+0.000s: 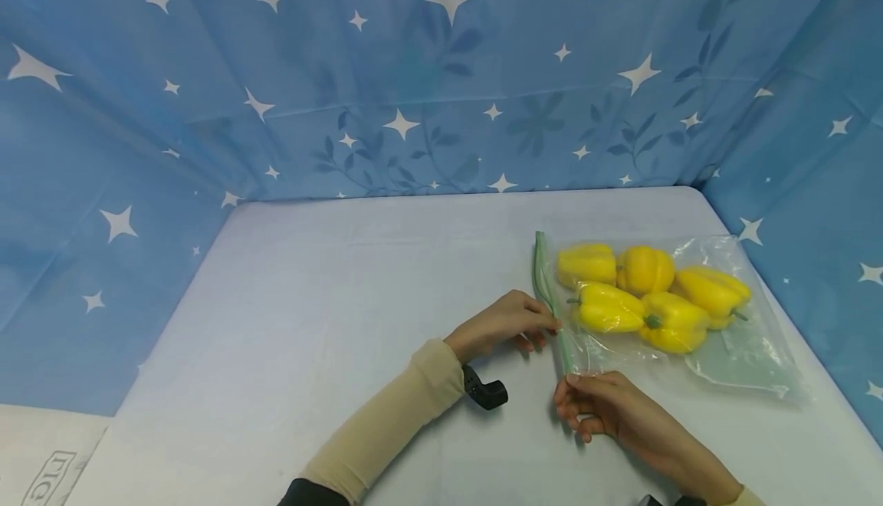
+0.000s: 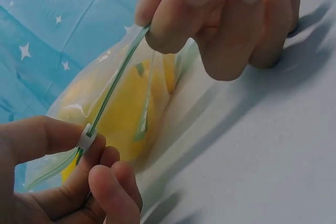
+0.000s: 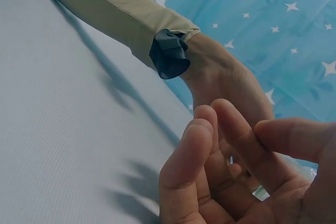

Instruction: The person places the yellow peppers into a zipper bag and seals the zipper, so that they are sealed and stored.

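A clear slider zip bag [image 1: 748, 368] lies at the right of the table with several yellow bell peppers [image 1: 610, 308] inside. Its green zip strip [image 1: 543, 272] forms the left edge, partly spread apart at the far end. My left hand [image 1: 507, 323] pinches the small white slider [image 2: 86, 139] on that strip between thumb and forefinger. At the strip's near end, my right hand [image 1: 614, 410] pinches the bag's corner between thumb and forefinger. The right wrist view shows the right hand's fingers [image 3: 184, 156] curled, with the left hand behind them.
A white cloth covers the table [image 1: 310, 322]. Blue curtains [image 1: 414, 69] with white stars stand behind it and along both sides. A pale printed box or sheet [image 1: 48, 452] is at the lower left. A black wrist camera [image 1: 486, 391] sticks out from the left sleeve.
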A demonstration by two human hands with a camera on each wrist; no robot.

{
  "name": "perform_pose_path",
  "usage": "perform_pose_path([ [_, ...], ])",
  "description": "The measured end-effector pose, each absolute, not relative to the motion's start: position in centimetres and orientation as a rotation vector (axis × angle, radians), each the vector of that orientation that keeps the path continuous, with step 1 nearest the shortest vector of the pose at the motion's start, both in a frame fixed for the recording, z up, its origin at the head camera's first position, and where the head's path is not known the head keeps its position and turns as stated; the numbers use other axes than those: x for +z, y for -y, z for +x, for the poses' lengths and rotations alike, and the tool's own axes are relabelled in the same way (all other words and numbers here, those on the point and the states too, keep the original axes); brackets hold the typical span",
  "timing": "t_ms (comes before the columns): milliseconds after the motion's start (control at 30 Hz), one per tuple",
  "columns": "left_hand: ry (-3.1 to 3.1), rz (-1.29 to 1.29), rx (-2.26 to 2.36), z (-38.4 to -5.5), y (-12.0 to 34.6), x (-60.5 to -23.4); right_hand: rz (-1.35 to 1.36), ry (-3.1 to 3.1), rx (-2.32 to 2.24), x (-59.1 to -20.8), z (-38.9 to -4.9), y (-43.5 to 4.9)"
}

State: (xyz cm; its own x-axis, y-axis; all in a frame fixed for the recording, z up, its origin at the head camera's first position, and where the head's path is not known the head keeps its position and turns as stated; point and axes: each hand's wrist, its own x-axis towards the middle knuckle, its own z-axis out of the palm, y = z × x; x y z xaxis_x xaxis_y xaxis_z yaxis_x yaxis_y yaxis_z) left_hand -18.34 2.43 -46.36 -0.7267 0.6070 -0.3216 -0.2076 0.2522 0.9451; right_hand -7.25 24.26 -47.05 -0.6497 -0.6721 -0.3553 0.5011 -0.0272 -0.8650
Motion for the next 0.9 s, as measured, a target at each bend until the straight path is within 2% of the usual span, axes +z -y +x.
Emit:
perform_pose_path([
  [900,-1.883,0.315,1.599,-20.4,-3.0,-46.0,-0.215,-1.433,-1.803,-47.0,-7.2,-24.2],
])
